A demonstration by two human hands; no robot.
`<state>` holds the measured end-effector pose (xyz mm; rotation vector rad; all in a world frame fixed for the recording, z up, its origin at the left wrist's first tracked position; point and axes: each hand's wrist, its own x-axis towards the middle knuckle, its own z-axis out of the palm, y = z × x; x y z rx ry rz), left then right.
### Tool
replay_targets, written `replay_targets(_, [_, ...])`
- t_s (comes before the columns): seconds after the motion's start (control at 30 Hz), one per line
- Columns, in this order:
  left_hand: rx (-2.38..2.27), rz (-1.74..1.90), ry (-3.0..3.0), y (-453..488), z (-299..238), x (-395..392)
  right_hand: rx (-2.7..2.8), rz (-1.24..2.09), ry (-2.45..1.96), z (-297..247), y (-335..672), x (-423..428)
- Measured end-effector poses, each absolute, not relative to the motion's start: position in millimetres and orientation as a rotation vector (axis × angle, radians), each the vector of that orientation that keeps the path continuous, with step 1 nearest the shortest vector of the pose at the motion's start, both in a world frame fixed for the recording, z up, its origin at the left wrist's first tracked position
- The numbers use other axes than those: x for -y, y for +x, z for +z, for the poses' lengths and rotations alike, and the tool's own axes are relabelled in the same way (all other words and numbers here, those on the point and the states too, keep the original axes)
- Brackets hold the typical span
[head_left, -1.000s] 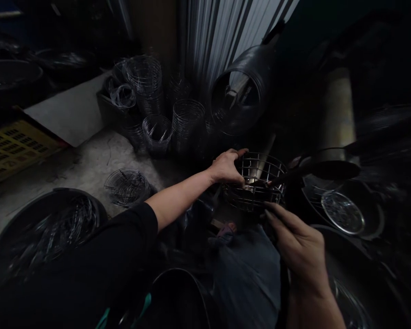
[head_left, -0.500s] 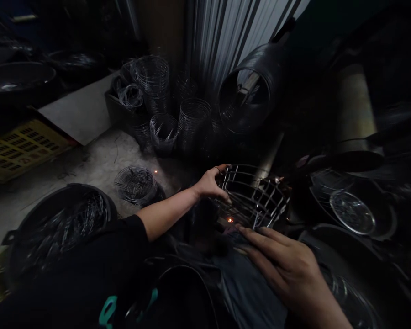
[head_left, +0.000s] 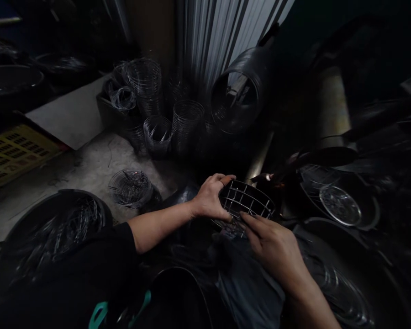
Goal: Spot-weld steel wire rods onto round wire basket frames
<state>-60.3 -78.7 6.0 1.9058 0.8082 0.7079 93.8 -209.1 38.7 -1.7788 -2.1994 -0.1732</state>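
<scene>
A round wire basket with a metal grid wall is tilted in front of me, under a dark rod-like machine arm with a bright tip. My left hand is closed round the basket's left side, thumb near and fingers at the far rim. My right hand has its fingers together at the basket's near edge, pinching the wire there; whether a separate loose wire is in the pinch is too dark to tell. A dark cloth lies below the basket.
A black tub with bent wire pieces stands left, beside a stack of wire rings. Further stacks of wire rings stand behind. A pale cylinder rises at right, above a dark basin. A yellow crate sits far left.
The basket has turned and tilted in my hands. My right hand has moved up to its near edge, fingers drawn together. The orange sparks near the basket are gone; the view has shifted slightly.
</scene>
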Motion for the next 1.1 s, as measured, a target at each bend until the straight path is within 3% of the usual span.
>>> replay_targets(0.37, [-0.805,0.777,1.855,-26.2,7.5,58.2,2.068,-0.326,-1.657,39.2,129.7,185.9])
replay_targets(1.1, [-0.896,0.763,1.804,5.6,8.2,24.6,1.921,-0.292,-1.654,44.8,150.7,151.8])
